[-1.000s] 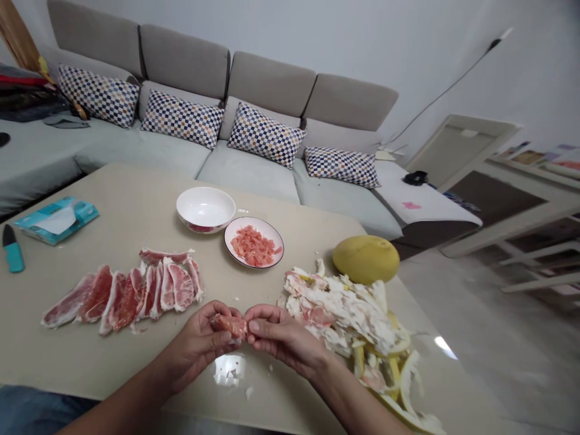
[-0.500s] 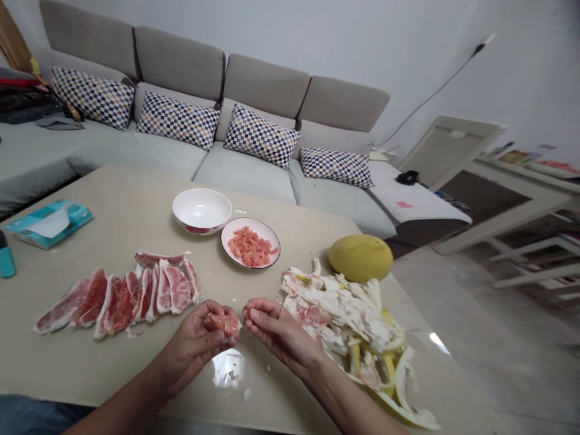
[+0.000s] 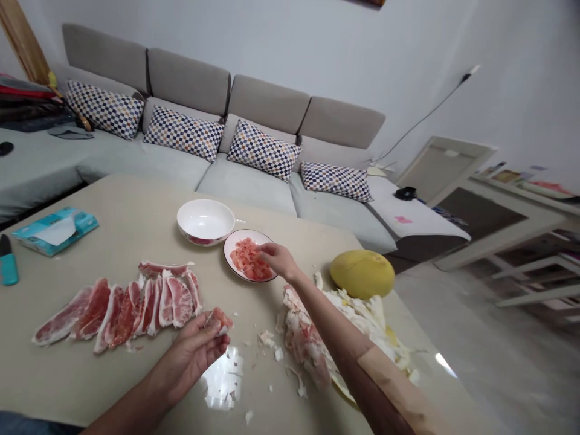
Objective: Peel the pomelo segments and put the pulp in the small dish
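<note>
My left hand (image 3: 196, 345) is closed on a partly peeled pomelo segment (image 3: 222, 319), pinched between thumb and fingers above the near part of the table. My right hand (image 3: 280, 261) reaches out over the dark-rimmed plate (image 3: 230, 240), fingertips together at the right side of the pile of pink pomelo pulp (image 3: 248, 260). Whether a bit of pulp sits between those fingertips is hidden. To the left lies a row of pomelo segments (image 3: 147, 302) with white membrane on them. Under my right forearm is a heap of peel and membrane (image 3: 303, 338).
A whole yellow pomelo (image 3: 362, 273) rests behind the peel heap. Beside the plate stands a white bowl (image 3: 206, 222). A blue tissue pack (image 3: 57, 231) and a teal-handled knife (image 3: 8, 266) lie far left. Membrane scraps (image 3: 267, 341) dot the table (image 3: 131, 199).
My right hand has moved from beside the left hand forward to the plate of pulp. My left hand keeps the segment, now slightly lower and further left.
</note>
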`<state>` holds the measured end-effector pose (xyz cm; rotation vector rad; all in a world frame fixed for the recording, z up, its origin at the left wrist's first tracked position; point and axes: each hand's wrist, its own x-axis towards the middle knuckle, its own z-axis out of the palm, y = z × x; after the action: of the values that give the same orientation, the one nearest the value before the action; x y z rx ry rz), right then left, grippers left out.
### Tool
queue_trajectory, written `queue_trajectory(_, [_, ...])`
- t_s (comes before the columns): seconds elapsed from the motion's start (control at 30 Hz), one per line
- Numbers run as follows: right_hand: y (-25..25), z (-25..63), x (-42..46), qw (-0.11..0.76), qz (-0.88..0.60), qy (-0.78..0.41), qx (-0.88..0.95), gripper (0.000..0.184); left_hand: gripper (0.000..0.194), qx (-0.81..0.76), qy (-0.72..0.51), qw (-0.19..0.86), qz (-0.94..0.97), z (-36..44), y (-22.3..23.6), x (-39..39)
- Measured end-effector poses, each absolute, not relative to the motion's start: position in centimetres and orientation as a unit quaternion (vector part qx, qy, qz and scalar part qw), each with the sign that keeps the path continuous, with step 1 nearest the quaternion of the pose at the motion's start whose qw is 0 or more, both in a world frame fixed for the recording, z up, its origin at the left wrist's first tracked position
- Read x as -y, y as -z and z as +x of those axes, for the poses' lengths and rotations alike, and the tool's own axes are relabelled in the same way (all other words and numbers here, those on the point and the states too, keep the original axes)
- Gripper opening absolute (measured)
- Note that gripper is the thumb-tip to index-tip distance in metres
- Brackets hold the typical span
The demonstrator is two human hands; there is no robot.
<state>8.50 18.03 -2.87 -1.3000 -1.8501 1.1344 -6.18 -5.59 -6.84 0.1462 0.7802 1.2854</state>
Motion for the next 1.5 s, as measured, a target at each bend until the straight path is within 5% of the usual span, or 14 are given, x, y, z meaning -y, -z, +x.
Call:
queue_trajectory(0.57, [0.6, 11.9, -0.3, 0.294, -0.296, -0.395, 0.819, 0.012, 0.018, -0.345, -0.58, 0.712, 0.193, -5.0, 5.3, 6.7])
queue_trajectory(0.8, [1.5, 11.6, -0.2, 0.288, -0.252, -0.309, 0.871, 0.018, 0.011, -0.309, -0.584, 0.731, 0.172, -5.1, 5.1, 6.8])
queue_trajectory(1.0, [0.7, 11.1, -0.9, 0.305, -0.323, -0.358, 0.821, 0.014, 0.014, -0.306, -0.595, 0.729, 0.146, -5.4, 4.8, 6.6])
queue_trajectory(1.27, [2.5, 9.1, -11.9, 0.339, -0.445, -0.267, 0.785, 0.015, 0.023, -0.34, -0.593, 0.714, 0.153, -5.5, 5.6, 6.5])
queue_trajectory(1.5, [2.8, 8.9, -14.4, 0.275, -0.408, -0.229, 0.84, 0.01, 0.033, -0.405, -0.591, 0.636, 0.285, -5.6, 6.0, 6.2])
